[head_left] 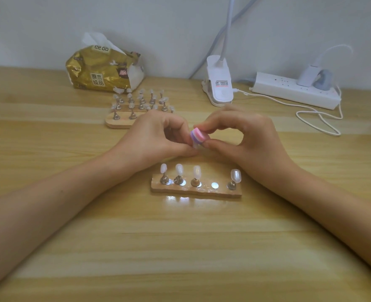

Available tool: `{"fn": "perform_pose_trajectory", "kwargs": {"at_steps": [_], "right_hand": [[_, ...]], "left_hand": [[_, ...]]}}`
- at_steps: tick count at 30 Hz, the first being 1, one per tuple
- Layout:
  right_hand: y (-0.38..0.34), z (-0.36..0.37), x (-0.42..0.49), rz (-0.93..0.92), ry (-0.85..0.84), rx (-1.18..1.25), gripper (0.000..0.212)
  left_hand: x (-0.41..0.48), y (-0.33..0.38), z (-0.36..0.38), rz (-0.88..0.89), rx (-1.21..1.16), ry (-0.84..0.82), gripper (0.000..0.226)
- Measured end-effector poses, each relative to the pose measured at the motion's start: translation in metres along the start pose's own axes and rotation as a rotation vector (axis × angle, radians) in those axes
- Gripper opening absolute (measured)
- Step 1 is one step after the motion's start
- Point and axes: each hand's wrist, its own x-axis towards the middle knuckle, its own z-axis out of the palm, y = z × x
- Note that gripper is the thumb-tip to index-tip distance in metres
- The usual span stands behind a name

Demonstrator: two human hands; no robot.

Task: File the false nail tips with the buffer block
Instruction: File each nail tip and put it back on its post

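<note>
Just above the near stand (196, 191), the two hands meet over the table (180, 247). The right hand (245, 136) pinches the block (198, 136), striped pink, purple and white, between thumb and forefinger. The left hand (154, 136) has its fingers curled in, seemingly pinching a loose tip (195, 146) against the block's underside; the tip is mostly hidden, so the contact is hard to read. This looks like filing under way on one tip taken off the stand: four tips (163, 168) stand upright there, and one magnet (214, 185) sits bare between the third and last. The next move probably calls for short, light strokes with the tip held steady, then setting it back on the bare magnet. A second stand (119, 123), crowded with tips, waits behind the left hand, near a tissue pack (101, 68).
</note>
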Motion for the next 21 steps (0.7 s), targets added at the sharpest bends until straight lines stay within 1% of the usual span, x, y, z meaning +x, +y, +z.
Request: {"fn": "perform_pose_trajectory", "kwargs": {"at_steps": [2,6,9,12,13,16,19,21], "right_hand": [[-0.0016,0.0017,-0.0008,-0.066,0.006,-0.010,0.012],[0.0001,0.0001,-0.0003,0.008,0.013,0.011,0.009],[-0.0016,0.0016,-0.0009,-0.069,0.015,-0.023,0.010],[0.0006,0.0006,-0.0001,0.009,0.010,0.000,0.010],[0.0006,0.0001,-0.0001,0.010,0.015,0.002,0.010],[-0.0012,0.0010,-0.0003,-0.069,0.007,-0.010,0.010],[0.0014,-0.0008,0.0009,0.002,0.000,0.012,0.010],[0.0007,-0.0004,0.0004,-0.043,0.011,0.001,0.011]], "left_hand": [[-0.0007,0.0004,-0.0003,0.008,-0.010,-0.007,0.029],[-0.0002,0.0002,-0.0003,-0.003,-0.020,-0.002,0.020],[-0.0006,0.0003,0.0001,-0.001,-0.024,-0.012,0.024],[0.0004,-0.0002,-0.0004,-0.010,-0.005,-0.001,0.024],[0.0006,-0.0002,-0.0005,-0.011,-0.004,-0.003,0.023],[0.0006,-0.0005,-0.0007,-0.007,-0.027,-0.017,0.027],[0.0008,-0.0009,-0.0009,-0.003,-0.004,-0.015,0.024],[0.0007,-0.0006,-0.0011,0.002,-0.013,-0.024,0.022]]}}
